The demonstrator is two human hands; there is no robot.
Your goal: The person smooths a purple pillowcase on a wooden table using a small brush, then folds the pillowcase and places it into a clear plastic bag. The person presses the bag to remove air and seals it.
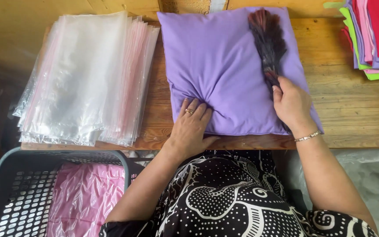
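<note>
Right now the wooden table point(352, 109) takes up most of what I can see, and the purple cushion point(224, 66) lies flat in the middle of it, its near edge close to the person's body. Off to the left sits a thick stack of clear plastic bags point(84, 79), none of them opened or pulled toward the cushion. At the far right corner is a pile of folded fabric point(373, 35) in red, pink, purple and green. Down at the lower left, a grey plastic basket point(5, 193) holds one pink item point(84, 197) already sealed in plastic film.

So, by my reckoning, one piece is bagged and put away, and this cushion is only at the dusting stage, with bagging not yet begun.

A dark feather duster point(266, 37) lies diagonally over the cushion's right half. The right hand point(292, 105) has its fingers closed round the duster's handle. The left hand point(191, 125) presses flat on the cushion's near edge, fingers slightly spread, bunching the cloth into creases; a ring shows on one finger.
</note>
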